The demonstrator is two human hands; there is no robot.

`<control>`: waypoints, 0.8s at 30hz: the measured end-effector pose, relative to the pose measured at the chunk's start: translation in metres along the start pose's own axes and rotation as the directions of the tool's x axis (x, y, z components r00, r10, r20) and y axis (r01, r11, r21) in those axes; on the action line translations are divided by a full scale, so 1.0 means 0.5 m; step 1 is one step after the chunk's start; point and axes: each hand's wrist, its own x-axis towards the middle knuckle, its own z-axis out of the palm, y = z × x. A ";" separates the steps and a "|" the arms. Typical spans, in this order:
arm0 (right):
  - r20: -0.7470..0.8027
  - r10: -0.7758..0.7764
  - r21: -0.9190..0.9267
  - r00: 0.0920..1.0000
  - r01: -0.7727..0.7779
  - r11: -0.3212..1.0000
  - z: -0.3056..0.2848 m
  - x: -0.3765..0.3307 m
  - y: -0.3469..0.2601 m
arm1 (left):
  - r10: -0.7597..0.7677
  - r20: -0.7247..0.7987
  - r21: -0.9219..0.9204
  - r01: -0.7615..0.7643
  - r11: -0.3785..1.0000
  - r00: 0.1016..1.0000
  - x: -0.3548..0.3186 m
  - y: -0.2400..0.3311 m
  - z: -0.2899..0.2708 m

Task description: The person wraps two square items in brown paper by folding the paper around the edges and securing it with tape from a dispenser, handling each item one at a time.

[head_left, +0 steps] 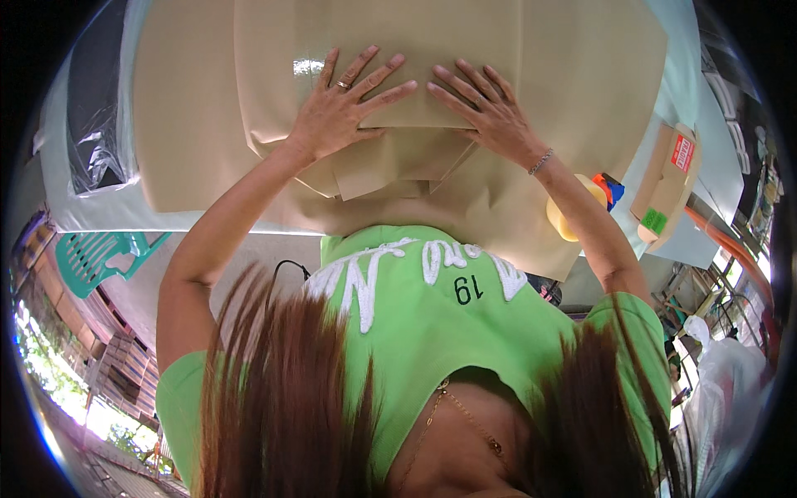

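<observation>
A large sheet of brown paper (187, 116) covers most of the table and hangs toward me at its near edge. On its middle lies a folded panel (465, 33) of the same paper, with creased flaps (365, 170) at its near end. My left hand (336, 108) rests on this panel, fingers spread, a ring on one finger. To the right, my right hand (491, 108) also presses flat, its fingers apart. The two thumbs lie near the upper edge of the flaps. Neither hand grips anything. Whether something lies under the panel is hidden.
Right of my right forearm sit a yellowish roll (573, 207) and an orange-and-blue object (610, 191). A cardboard box (664, 178) with red and green labels stands farther right. Clear plastic (100, 124) lies at the far left; a green plastic chair (87, 261) stands below.
</observation>
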 end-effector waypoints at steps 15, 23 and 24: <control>-0.182 0.271 0.188 0.945 -0.237 0.953 0.035 0.125 -0.152 | -0.154 -0.210 -0.048 0.147 0.988 0.966 -0.108 -0.042 0.040; -0.159 0.293 0.171 0.943 -0.266 0.949 0.028 0.127 -0.153 | -0.325 -0.148 -0.358 0.255 0.898 0.934 -0.272 -0.157 0.023; -0.150 0.294 0.184 0.944 -0.266 0.946 0.028 0.128 -0.152 | -0.322 -0.123 -0.381 0.255 0.889 0.939 -0.273 -0.158 0.017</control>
